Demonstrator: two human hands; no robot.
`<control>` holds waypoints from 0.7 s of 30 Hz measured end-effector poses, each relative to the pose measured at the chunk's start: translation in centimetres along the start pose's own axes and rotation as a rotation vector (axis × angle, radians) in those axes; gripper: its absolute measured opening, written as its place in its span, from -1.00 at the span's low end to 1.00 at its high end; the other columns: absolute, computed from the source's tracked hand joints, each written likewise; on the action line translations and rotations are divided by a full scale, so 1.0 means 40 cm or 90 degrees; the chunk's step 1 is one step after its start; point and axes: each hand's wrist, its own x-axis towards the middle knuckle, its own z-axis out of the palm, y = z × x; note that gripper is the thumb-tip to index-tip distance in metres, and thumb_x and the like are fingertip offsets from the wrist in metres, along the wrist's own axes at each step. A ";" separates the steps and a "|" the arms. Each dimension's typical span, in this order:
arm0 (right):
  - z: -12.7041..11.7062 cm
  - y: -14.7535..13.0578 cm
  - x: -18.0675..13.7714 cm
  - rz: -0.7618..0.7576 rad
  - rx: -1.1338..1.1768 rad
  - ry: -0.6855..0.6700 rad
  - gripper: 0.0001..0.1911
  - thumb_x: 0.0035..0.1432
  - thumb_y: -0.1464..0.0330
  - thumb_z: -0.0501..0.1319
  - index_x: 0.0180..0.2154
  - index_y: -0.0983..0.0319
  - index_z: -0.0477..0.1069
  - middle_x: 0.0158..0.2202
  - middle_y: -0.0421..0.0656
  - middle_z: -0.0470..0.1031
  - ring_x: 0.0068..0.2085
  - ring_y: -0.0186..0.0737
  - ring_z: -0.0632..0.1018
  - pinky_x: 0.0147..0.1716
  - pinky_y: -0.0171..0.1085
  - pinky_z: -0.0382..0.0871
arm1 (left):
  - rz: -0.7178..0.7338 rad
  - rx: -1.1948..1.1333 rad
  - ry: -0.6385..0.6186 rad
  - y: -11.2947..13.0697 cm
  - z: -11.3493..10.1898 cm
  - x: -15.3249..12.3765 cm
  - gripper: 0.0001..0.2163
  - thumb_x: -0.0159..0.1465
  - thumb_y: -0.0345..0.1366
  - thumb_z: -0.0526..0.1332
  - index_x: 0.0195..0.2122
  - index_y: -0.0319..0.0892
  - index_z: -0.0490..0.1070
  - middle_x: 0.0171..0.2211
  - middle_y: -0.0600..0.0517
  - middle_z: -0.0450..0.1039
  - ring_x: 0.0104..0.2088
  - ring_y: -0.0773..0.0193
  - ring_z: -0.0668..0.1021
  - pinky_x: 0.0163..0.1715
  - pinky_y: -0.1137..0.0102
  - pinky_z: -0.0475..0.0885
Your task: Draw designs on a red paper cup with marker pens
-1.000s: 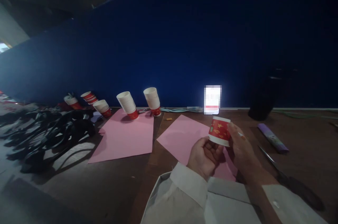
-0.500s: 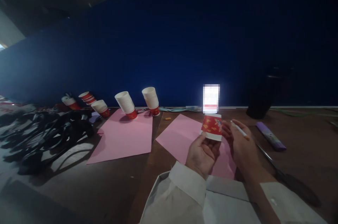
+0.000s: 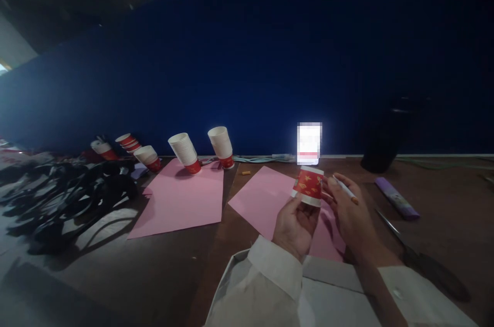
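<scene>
My left hand point(image 3: 295, 224) grips a small red paper cup point(image 3: 308, 186) with gold stars, upside down, held above a pink paper sheet point(image 3: 266, 197). My right hand point(image 3: 349, 211) is beside the cup on its right, fingers pinched round a thin white pen with an orange tip point(image 3: 345, 190). The pen's tip points away from the cup. Both wrists wear white sleeves.
A second pink sheet point(image 3: 181, 198) lies to the left, with stacks of red-and-white cups point(image 3: 186, 152) behind it along the blue wall. Black straps point(image 3: 69, 198) pile at far left. A purple roll point(image 3: 395, 198) and scissors point(image 3: 420, 260) lie right. A glowing phone point(image 3: 309, 143) leans on the wall.
The cup has shifted slightly left and up in my left hand. My right hand came off the cup and now holds the pen clear beside it.
</scene>
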 end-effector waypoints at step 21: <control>-0.014 0.005 0.008 -0.108 -0.124 0.045 -0.49 0.14 0.09 0.30 0.09 0.08 0.41 -0.12 -0.13 0.58 -0.19 -0.19 0.62 -0.18 -0.20 0.56 | -0.009 -0.066 0.037 -0.020 -0.011 0.012 -0.96 0.24 -0.42 0.22 -0.32 -0.30 0.44 -0.48 0.04 0.36 -0.52 0.43 0.40 -0.49 0.53 0.37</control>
